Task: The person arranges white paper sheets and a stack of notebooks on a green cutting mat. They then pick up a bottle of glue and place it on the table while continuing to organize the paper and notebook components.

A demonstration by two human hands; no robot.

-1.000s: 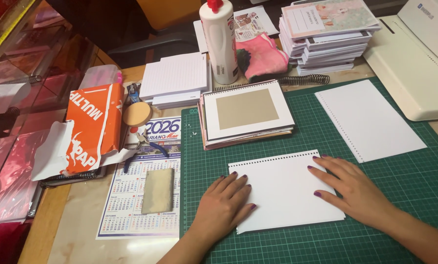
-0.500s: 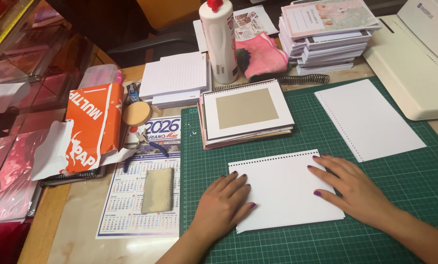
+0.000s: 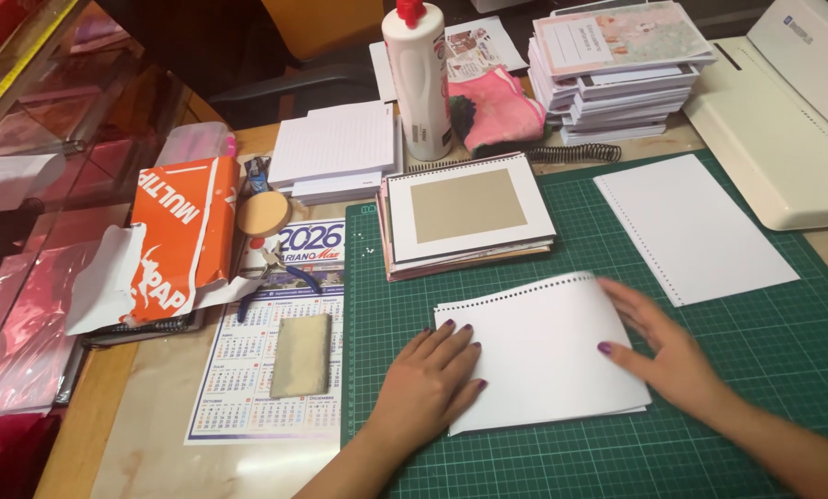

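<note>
Stack in hand: a thin stack of white punched sheets (image 3: 543, 351) lies flat on the green cutting mat (image 3: 765, 407), near the mat's front edge and toward its left half.
Long axis: it runs left to right, slightly tilted, with the punched-hole edge on the far side, away from the person.
Left hand (image 3: 425, 388): flat, palm down, fingers spread, resting on the stack's front-left corner; it presses and grips nothing.
Right hand (image 3: 668, 356): open and flat on the stack's right edge, fingers pointing left over the paper; blurred, so exact contact is hard to read.
Nearer hand: both touch the stack, 1 at each end.
Mat, right: 1 single punched white sheet (image 3: 691, 226) lies apart toward the back-right corner.
Mat, back-left corner: a pile of covers with a brown panel (image 3: 469, 214) on top.
Beyond the mat: a white glue bottle (image 3: 418, 79), a stack of printed booklets (image 3: 617, 69), a black wire coil (image 3: 571, 152) and a white binding machine (image 3: 793, 120).
Table, left: a desk calendar (image 3: 247, 370) with a tan block on it, and a torn orange paper wrapper (image 3: 178, 240).
</note>
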